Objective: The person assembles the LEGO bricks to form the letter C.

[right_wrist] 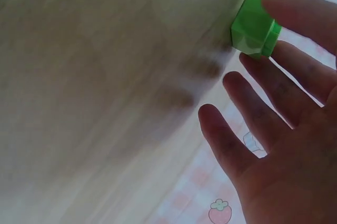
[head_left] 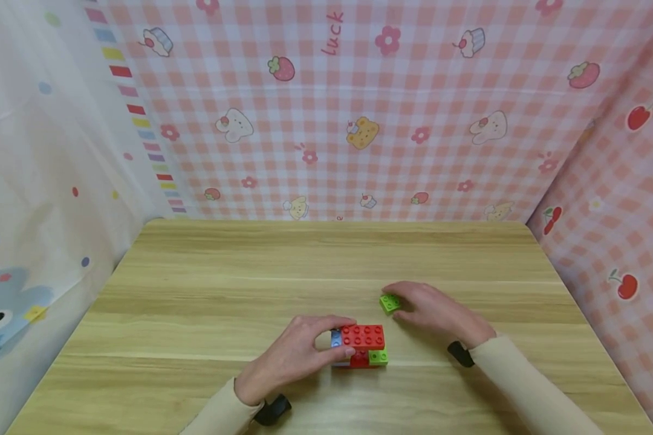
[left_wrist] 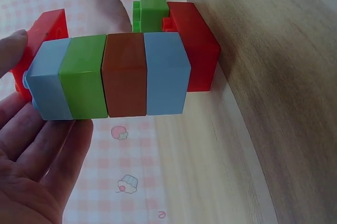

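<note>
My left hand (head_left: 299,350) pinches a small tower of toy building bricks near its top, thumb on one side and fingers on the other. A long red brick (head_left: 363,337) caps it. In the left wrist view the stack beneath shows light blue, green (left_wrist: 83,77), brown (left_wrist: 125,77) and light blue bricks, ending at a red base brick (left_wrist: 195,48). A green brick (head_left: 378,357) sits on one end of that base. Beyond the tower, my right hand (head_left: 432,308) has thumb and fingertips at opposite sides of a loose green brick (head_left: 390,303); its other fingers are spread.
A wooden table (head_left: 223,260) lies under both hands. Behind it hangs a pink checked cloth (head_left: 326,96), with a white printed cloth (head_left: 49,151) at the left and more checked cloth (head_left: 604,199) at the right. Black bands (head_left: 461,354) are worn at both wrists.
</note>
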A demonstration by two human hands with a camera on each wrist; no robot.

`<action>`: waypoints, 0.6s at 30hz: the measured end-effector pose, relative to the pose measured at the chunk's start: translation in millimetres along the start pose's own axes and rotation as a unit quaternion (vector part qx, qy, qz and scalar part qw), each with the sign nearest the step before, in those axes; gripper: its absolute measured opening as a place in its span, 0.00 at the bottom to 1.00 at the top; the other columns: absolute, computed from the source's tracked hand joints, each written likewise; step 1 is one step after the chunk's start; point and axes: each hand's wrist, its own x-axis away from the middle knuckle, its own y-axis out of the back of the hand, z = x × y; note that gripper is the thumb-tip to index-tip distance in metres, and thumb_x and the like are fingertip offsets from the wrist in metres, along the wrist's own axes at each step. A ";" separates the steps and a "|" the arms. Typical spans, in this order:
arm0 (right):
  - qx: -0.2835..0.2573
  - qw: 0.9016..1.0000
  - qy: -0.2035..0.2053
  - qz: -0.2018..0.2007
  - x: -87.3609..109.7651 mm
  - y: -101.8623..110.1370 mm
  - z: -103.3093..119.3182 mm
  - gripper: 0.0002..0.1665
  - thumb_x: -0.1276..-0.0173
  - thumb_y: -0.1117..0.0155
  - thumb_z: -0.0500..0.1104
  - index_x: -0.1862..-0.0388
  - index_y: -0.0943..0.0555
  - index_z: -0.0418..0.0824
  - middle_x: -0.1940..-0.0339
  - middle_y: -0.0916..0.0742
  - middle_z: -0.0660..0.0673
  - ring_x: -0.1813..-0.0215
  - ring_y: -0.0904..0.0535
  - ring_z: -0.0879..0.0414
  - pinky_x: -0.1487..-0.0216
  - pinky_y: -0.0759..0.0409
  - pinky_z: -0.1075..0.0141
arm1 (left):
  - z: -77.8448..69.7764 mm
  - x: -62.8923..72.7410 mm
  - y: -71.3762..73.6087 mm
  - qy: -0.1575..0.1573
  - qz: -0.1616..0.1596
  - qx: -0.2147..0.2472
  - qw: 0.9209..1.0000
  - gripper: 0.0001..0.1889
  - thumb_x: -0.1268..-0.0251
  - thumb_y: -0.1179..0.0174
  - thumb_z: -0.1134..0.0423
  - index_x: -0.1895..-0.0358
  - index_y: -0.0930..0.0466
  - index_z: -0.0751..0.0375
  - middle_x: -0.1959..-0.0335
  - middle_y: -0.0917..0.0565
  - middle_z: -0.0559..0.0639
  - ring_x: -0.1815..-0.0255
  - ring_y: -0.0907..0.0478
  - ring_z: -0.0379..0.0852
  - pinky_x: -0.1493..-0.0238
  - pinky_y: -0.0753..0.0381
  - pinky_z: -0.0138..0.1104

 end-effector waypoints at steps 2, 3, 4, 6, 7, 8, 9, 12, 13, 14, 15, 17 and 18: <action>0.007 1.000 0.005 -0.002 -1.0 -1.5 -0.7 0.28 0.29 0.28 0.39 0.32 0.22 0.37 0.35 0.16 0.40 0.33 0.22 0.44 0.31 0.25 0.47 | -0.2 0.0 -0.5 0.002 0.000 0.002 1.000 0.22 0.28 0.33 0.50 0.38 0.17 0.59 0.44 0.12 0.49 0.43 0.16 0.42 0.43 0.15 0.43; 0.011 1.000 0.007 -0.004 -1.3 -2.3 -1.0 0.27 0.29 0.29 0.38 0.33 0.21 0.37 0.36 0.16 0.40 0.33 0.21 0.44 0.31 0.24 0.47 | -0.4 0.0 -0.8 0.004 0.000 0.002 1.000 0.22 0.28 0.33 0.51 0.38 0.17 0.59 0.44 0.12 0.49 0.44 0.16 0.41 0.44 0.15 0.44; 0.015 1.000 0.009 -0.006 -1.6 -3.0 -1.5 0.26 0.29 0.29 0.38 0.33 0.21 0.36 0.36 0.16 0.40 0.34 0.21 0.44 0.31 0.24 0.47 | -0.4 0.0 -1.1 0.004 -0.001 0.003 1.000 0.22 0.28 0.33 0.51 0.38 0.17 0.58 0.44 0.12 0.49 0.45 0.16 0.41 0.45 0.14 0.45; 0.024 1.000 0.015 -0.011 -1.7 -4.0 -2.0 0.25 0.29 0.30 0.36 0.34 0.20 0.36 0.37 0.15 0.40 0.34 0.21 0.44 0.32 0.23 0.47 | -0.5 0.0 -1.7 0.006 -0.003 0.003 1.000 0.21 0.28 0.32 0.51 0.38 0.16 0.57 0.45 0.12 0.48 0.45 0.16 0.40 0.45 0.15 0.45; 0.030 0.999 0.019 -0.015 -1.6 -4.4 -2.3 0.25 0.29 0.30 0.36 0.34 0.20 0.36 0.38 0.15 0.40 0.35 0.21 0.43 0.32 0.23 0.47 | -0.5 0.1 -2.0 0.007 -0.004 0.004 1.000 0.21 0.29 0.32 0.52 0.38 0.16 0.57 0.45 0.12 0.47 0.46 0.16 0.39 0.45 0.14 0.45; 0.032 0.999 0.019 -0.016 -1.3 -4.3 -2.2 0.25 0.29 0.30 0.36 0.34 0.20 0.36 0.38 0.15 0.40 0.35 0.20 0.44 0.32 0.23 0.47 | -0.4 0.2 -2.3 0.008 -0.004 0.004 1.000 0.21 0.29 0.32 0.52 0.38 0.16 0.57 0.45 0.12 0.47 0.46 0.16 0.39 0.45 0.14 0.45; 0.033 0.999 0.017 -0.017 -0.8 -4.3 -2.0 0.25 0.29 0.30 0.36 0.34 0.20 0.36 0.38 0.15 0.41 0.35 0.20 0.44 0.32 0.23 0.48 | -0.2 0.3 -2.6 0.008 -0.005 0.004 1.000 0.21 0.29 0.32 0.52 0.38 0.16 0.56 0.45 0.12 0.47 0.46 0.16 0.39 0.46 0.14 0.45; 0.037 0.999 0.023 -0.024 1.1 -3.7 -1.4 0.25 0.29 0.29 0.37 0.35 0.20 0.36 0.39 0.15 0.40 0.36 0.20 0.44 0.33 0.22 0.48 | 0.6 0.5 -3.4 0.006 -0.006 0.008 1.000 0.21 0.29 0.32 0.52 0.38 0.16 0.56 0.45 0.12 0.47 0.47 0.16 0.38 0.46 0.14 0.46; 0.037 0.999 0.024 -0.027 1.8 -3.3 -1.0 0.24 0.30 0.29 0.37 0.35 0.20 0.36 0.39 0.15 0.40 0.37 0.19 0.44 0.34 0.22 0.48 | 1.0 0.6 -3.6 0.007 -0.007 0.008 1.000 0.21 0.29 0.32 0.52 0.38 0.16 0.56 0.45 0.12 0.47 0.47 0.16 0.37 0.47 0.14 0.46; 0.035 0.999 0.025 -0.029 2.5 -2.9 -0.5 0.24 0.30 0.29 0.37 0.36 0.20 0.36 0.40 0.15 0.40 0.37 0.19 0.44 0.34 0.22 0.47 | 1.2 0.7 -3.8 0.008 -0.007 0.009 1.000 0.21 0.29 0.32 0.52 0.38 0.16 0.56 0.45 0.12 0.46 0.48 0.16 0.37 0.47 0.14 0.46; 0.035 0.999 0.027 -0.032 3.2 -2.8 -0.3 0.24 0.30 0.29 0.38 0.36 0.19 0.35 0.40 0.15 0.40 0.37 0.19 0.43 0.34 0.22 0.47 | 1.5 0.8 -4.0 0.008 -0.008 0.010 1.000 0.21 0.29 0.32 0.52 0.38 0.16 0.56 0.45 0.12 0.47 0.48 0.16 0.37 0.47 0.14 0.47; 0.034 0.998 0.028 -0.036 5.0 -2.4 0.6 0.25 0.30 0.28 0.38 0.36 0.20 0.35 0.39 0.15 0.39 0.36 0.20 0.43 0.33 0.23 0.46 | 1.9 0.9 -4.3 0.009 -0.009 0.011 1.000 0.21 0.29 0.32 0.52 0.38 0.16 0.56 0.45 0.12 0.46 0.48 0.16 0.37 0.48 0.14 0.47; 0.031 0.999 0.026 -0.037 6.1 -2.3 1.2 0.25 0.30 0.28 0.39 0.36 0.20 0.36 0.39 0.15 0.39 0.36 0.20 0.43 0.32 0.23 0.46 | 2.0 1.0 -4.4 0.008 -0.009 0.010 1.000 0.21 0.29 0.32 0.52 0.39 0.16 0.56 0.45 0.12 0.46 0.48 0.16 0.37 0.48 0.14 0.47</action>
